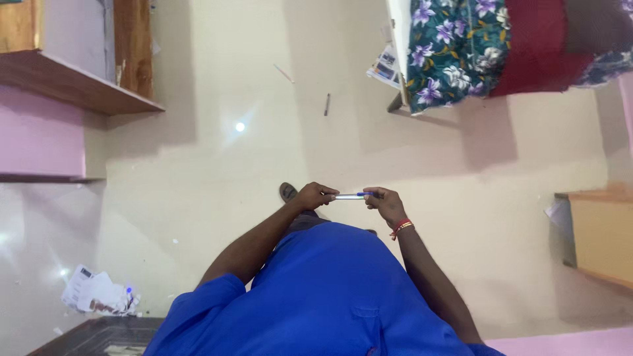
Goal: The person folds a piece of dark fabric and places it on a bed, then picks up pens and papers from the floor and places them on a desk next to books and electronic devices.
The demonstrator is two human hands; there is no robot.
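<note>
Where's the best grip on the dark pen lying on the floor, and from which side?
Judging by pose, the dark pen lies flat and alone on the bare floor, so take its middle from straight above, fingers pinching across the thin barrel. Both hands are occupied: left hand and right hand hold a blue-tipped pen.

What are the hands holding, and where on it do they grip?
A pen, held level: the left hand pinches its silver end, the right hand its blue end.

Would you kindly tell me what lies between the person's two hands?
In the head view, a slim silver pen with blue ends spans the gap, pinched at one end by the left hand and at the other by the right hand.
</note>
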